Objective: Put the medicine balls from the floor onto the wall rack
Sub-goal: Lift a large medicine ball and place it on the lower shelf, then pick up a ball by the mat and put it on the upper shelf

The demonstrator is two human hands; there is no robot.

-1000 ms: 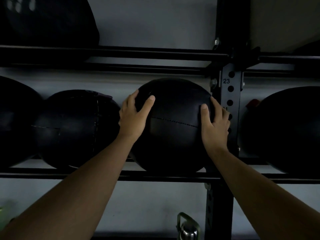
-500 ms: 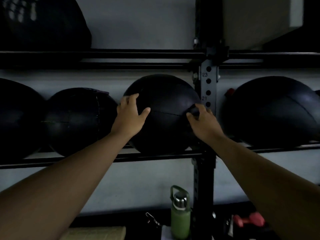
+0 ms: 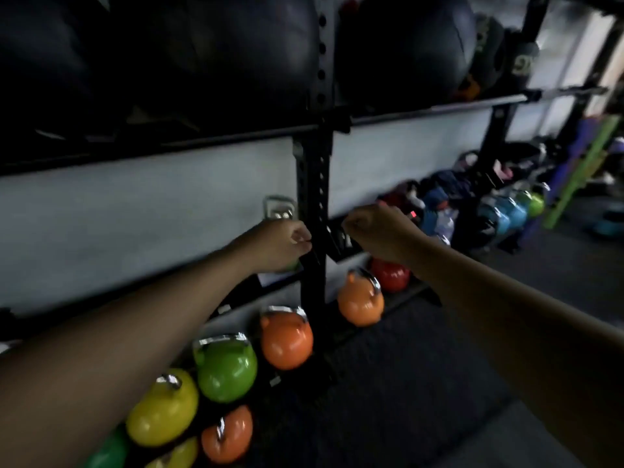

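Black medicine balls (image 3: 216,52) sit in a row on the wall rack's shelf rail (image 3: 422,111) at the top of the view, another large one (image 3: 405,45) to the right of the black upright post (image 3: 312,204). My left hand (image 3: 280,244) and my right hand (image 3: 378,231) hang well below the shelf, either side of the post, both with fingers curled in and nothing in them. The view is blurred by motion. No medicine ball on the floor is in sight.
Coloured kettlebells line the floor along the wall: yellow (image 3: 162,407), green (image 3: 226,369), orange (image 3: 287,339), another orange (image 3: 359,300), red (image 3: 390,275), blue ones (image 3: 506,214) farther right. Dark rubber floor (image 3: 422,383) lies on the right.
Both hands have let go of the medicine ball on the shelf and dropped down, fingers curling shut. The view has swung down and to the right, showing the kettlebells.
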